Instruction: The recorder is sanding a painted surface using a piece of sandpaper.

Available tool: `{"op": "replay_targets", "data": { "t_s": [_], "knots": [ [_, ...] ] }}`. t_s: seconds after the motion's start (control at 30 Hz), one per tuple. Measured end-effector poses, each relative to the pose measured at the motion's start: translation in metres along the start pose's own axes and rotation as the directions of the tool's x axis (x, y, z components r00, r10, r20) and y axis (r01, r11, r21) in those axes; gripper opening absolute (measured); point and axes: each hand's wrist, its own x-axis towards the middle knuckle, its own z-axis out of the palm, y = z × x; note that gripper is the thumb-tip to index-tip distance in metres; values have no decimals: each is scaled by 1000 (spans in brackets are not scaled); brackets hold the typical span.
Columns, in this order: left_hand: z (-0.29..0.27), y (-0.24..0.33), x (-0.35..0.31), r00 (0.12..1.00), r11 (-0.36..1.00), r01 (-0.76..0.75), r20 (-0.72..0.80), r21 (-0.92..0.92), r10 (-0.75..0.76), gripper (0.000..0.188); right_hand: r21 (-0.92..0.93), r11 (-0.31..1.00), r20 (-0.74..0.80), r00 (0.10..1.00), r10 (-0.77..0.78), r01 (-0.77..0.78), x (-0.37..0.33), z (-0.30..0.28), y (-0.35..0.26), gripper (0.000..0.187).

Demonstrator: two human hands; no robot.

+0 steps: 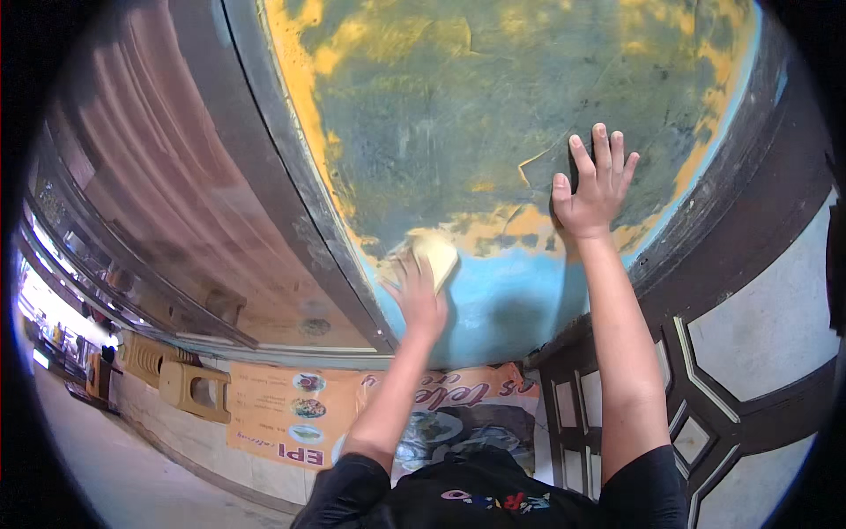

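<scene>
My left hand (pixel 416 295) presses a pale yellow pad (pixel 438 254), which looks like a sponge or folded sandpaper, against the lower left of a painted panel (pixel 423 132). Its fingers lie over the pad's left side. The panel is patchy dark green and yellow, with a light blue band (pixel 502 295) along its bottom. Higher up and to the right, my right hand (pixel 595 194) rests flat on the green part with its fingers spread, holding nothing. A short yellow scratch (pixel 526 167) shows just left of that hand.
A dark wooden frame (pixel 264 150) borders the panel on the left, beside a glossy brown window (pixel 167 176). On the right stands a dark grille with pale panes (pixel 758 309). An orange printed banner (pixel 273 414) hangs below, near tan plastic stools (pixel 194 392).
</scene>
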Motion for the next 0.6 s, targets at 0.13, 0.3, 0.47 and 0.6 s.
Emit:
{"op": "replay_targets", "data": {
  "t_s": [0.13,0.3,0.47,0.6],
  "knots": [
    [26,4,-66,973,996,94,212,6,-93,77,9,1000,7,1000,7,-7,-2,-1,-2,48],
    [26,24,-5,998,989,-38,-58,-144,29,79,25,1000,7,1000,10,-10,0,-3,0,48],
    [21,54,24,972,987,-155,-184,-48,144,82,12,1000,26,1000,5,-5,-3,-5,7,47],
    [65,18,-73,974,999,-9,225,36,0,80,50,998,25,999,31,-33,-1,-2,-4,47]
  ]
}}
